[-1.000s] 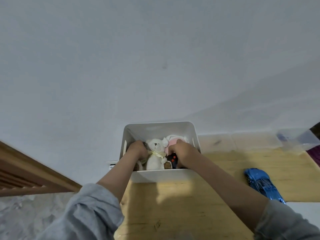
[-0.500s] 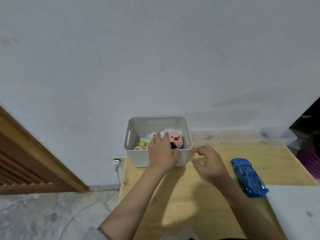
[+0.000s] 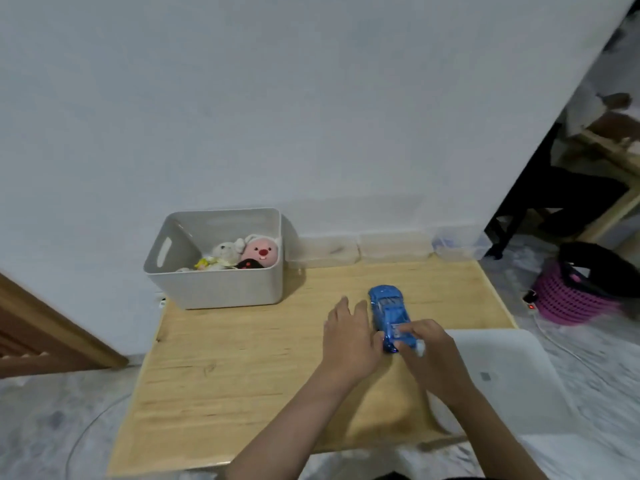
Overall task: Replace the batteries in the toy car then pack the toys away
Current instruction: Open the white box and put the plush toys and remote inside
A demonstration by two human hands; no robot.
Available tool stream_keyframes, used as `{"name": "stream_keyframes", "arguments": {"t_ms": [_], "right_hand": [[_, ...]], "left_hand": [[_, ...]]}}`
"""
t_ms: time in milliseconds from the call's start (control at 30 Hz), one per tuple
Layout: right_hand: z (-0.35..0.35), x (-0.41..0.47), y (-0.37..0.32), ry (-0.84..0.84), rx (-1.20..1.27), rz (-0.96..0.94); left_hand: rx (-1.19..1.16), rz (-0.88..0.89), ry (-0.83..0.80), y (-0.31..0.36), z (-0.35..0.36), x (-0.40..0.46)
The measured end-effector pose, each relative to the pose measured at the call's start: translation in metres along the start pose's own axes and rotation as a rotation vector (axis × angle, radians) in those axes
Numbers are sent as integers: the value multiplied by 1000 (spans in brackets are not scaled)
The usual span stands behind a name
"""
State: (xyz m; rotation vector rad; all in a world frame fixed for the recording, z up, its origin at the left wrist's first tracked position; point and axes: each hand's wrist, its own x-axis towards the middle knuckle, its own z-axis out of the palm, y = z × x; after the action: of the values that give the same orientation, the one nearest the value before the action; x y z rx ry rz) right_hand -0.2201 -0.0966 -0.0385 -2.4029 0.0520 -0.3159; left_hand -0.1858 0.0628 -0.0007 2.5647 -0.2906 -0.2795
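Note:
A shiny blue toy car [image 3: 389, 312] lies on the wooden table [image 3: 242, 358], nose pointing away from me. My right hand [image 3: 427, 353] has its fingers closed over the car's near end. My left hand [image 3: 349, 336] lies flat against the car's left side, fingers spread. A grey plastic bin [image 3: 221, 284] stands at the table's far left corner. Inside it lie a pink plush [image 3: 260, 253], a white plush bear [image 3: 225, 251] and a small dark toy [image 3: 250, 264].
Clear plastic boxes [image 3: 394, 247] line the wall behind the table. A white lid or board [image 3: 502, 379] lies over the table's right near corner. A pink woven basket [image 3: 575, 296] sits on the floor to the right, a wooden door frame [image 3: 52, 327] to the left.
Both hands left the bin and moved right to the blue car. The right hand closed on its near end and the left came up beside it. The view swung right.

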Motion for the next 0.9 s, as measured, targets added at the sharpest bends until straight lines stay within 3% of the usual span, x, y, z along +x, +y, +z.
{"name": "stream_keyframes", "arguments": {"t_ms": [133,267,400,500,633,900], "right_hand": [[-48,-16,81,-47,-59,176],[-86,-31,147,-151,-159,435],[-105,-35,178,-384,-391,644],[-106,-37,188,-477,-442,672],[-107,-39,196,-453,-358,719],[-131,-25,184,-326,-328,712]], "left_hand": [[-26,-43,-83,66,61,-4],[23,-189,-280,106,113,-6],[129,-318,-447,121,149,-8],[177,-368,-494,128,166,-11],[263,-398,-474,137,179,-16],[-10,-314,-166,141,173,-17]]}}
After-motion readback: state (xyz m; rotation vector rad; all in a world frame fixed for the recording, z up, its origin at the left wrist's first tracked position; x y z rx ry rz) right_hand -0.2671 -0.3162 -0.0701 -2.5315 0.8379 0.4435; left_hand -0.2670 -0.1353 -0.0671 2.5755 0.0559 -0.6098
